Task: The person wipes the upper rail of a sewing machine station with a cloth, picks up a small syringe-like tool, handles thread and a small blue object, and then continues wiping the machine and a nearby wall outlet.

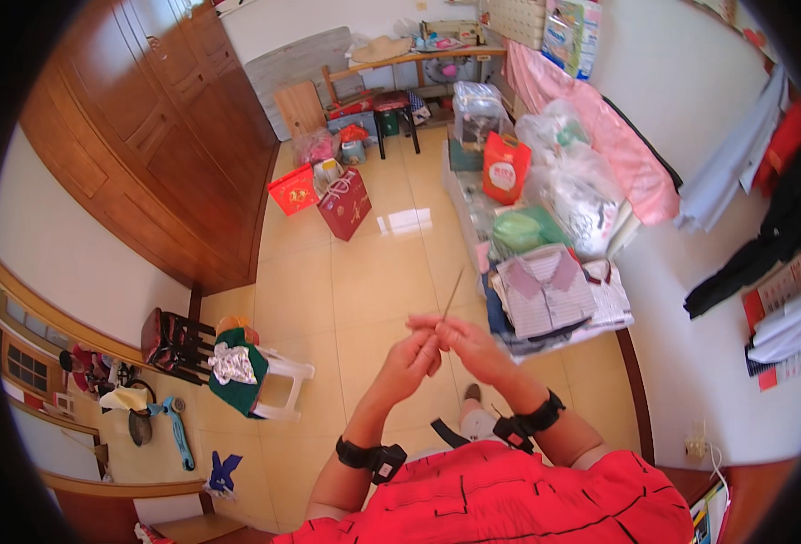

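Note:
My left hand (410, 360) and my right hand (474, 348) meet in front of my body, with their fingers bunched together. Out of the top of this joined grip sticks a thin brown rod (453, 292), slanting up and to the right. Its lower end is hidden by the fingers, and its exact kind is too fine to tell. Both wrists carry black strapped devices. To the right of my hands, a folded striped collared shirt (543, 289) tops a pile of clothes on a low bed or table.
Beside the shirt lie a green plastic bag (526, 230), a red bag (506, 168) and white plastic bags (580, 194). Gift bags (346, 206) stand on the tiled floor. At left are a white plastic stool (288, 381), dark stacked stools (169, 343) and a blue scooter (179, 432). A person (86, 367) appears beyond.

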Available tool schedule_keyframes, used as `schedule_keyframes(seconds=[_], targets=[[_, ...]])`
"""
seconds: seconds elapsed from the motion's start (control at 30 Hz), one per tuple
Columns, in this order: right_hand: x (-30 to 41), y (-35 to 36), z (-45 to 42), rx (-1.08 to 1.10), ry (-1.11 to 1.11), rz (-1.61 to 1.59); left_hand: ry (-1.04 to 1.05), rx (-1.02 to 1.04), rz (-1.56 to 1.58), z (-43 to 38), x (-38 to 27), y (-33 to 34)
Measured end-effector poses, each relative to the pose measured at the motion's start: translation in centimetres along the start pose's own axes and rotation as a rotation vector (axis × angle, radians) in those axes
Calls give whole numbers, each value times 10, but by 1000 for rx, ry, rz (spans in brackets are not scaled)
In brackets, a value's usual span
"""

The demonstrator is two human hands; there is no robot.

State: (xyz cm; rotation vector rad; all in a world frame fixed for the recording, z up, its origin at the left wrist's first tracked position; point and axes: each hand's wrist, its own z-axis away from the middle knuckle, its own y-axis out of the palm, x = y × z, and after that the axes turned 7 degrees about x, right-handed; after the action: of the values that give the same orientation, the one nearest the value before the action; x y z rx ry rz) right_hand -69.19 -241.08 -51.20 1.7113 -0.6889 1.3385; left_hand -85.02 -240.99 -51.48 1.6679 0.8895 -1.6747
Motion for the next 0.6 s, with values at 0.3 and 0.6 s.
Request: schedule_keyframes(seconds=[0.3,0.6], targets=[[-3,-144,-164,-340,94,70,-125,190,-586,-165,39,-173],[24,-299,-352,-717,27,-130,-390,-549,-787,-198,82,-443]])
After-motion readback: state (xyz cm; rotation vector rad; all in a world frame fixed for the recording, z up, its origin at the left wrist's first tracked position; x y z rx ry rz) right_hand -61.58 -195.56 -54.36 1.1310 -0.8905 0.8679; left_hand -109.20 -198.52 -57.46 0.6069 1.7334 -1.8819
